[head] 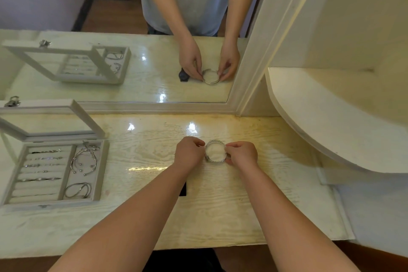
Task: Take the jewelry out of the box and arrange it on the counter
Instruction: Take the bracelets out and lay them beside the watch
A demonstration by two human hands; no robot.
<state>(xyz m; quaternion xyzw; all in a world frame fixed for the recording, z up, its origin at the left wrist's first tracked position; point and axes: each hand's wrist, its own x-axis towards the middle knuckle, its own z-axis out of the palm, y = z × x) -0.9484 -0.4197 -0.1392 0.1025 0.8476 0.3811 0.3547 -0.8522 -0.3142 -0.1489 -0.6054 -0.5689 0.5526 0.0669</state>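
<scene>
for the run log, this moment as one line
left hand, right hand: pinch round silver bangle | over pale wood-grain counter | open grey jewelry box: silver bracelets inside

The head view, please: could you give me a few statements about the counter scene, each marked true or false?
1. The left hand and the right hand pinch opposite sides of a silver bangle. True.
2. The jewelry box sits on the counter, to the left of both hands. True.
3. The box's lid is closed. False: the lid stands open.
4. The box has been emptied. False: cuff bracelets and rows of rings are in it.
5. A mirror behind the counter reflects the hands and bangle. True.
</scene>
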